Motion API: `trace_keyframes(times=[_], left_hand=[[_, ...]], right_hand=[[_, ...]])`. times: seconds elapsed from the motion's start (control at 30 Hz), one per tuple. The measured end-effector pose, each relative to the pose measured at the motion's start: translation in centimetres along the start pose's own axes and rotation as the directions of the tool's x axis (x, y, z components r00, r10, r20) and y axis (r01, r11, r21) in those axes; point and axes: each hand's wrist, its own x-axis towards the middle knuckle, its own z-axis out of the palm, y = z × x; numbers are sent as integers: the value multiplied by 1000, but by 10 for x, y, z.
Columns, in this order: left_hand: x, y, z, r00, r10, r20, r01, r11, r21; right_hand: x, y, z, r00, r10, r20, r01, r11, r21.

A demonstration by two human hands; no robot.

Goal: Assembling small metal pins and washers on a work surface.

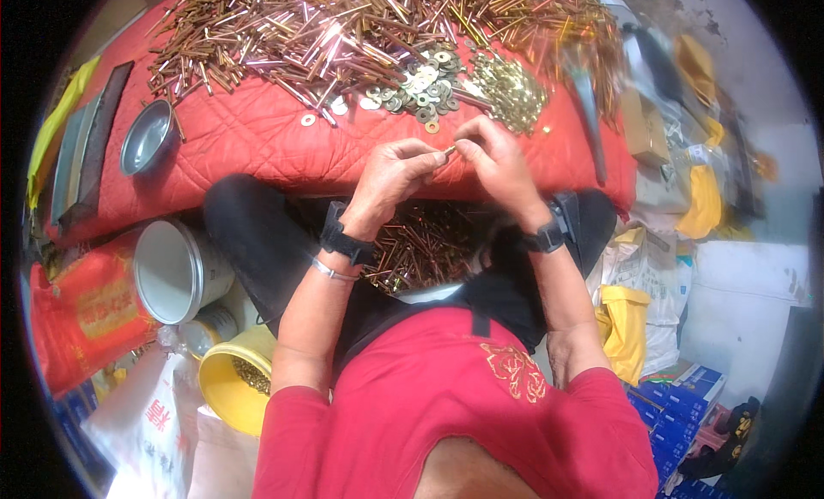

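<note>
My left hand (396, 175) is closed in a pinch on a small brass-coloured metal rod (449, 150), with only a short bit of it showing past the fingertips. Close on the right, my right hand (496, 163) bends its fingers at the rod's other end, closed too; its fingertips partly hide the piece. Just beyond the hands, flat round washers (427, 91) lie heaped on a red quilted cover (257, 156). Small brass-coloured pieces (508, 91) are piled right of them. A wide heap of copper-coloured metal rods (292, 36) spreads behind.
A metal bowl (148, 139) sits at the cover's left. More rods (421, 246) lie below the cover's edge, between my legs. At lower left stand a white bucket (167, 272) and a yellow bucket (230, 370) holding small pieces. Blue boxes (687, 405) are stacked at lower right.
</note>
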Motion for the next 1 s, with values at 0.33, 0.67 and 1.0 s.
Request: trace_keyframes(times=[0.33,0.67,1.0], left_hand=[[2,-6,-2,1000,-18,2,18,1000,-9],[3,-8,-1,999,-35,10,35,999,3],[5,-13,-6,996,-86,38,87,996,-20]], right_hand=[[0,-5,-2,999,49,-21,-49,999,-9],[-3,15,-1,978,186,-91,-184,982,35],[-9,-5,3,986,166,21,-168,975,143]])
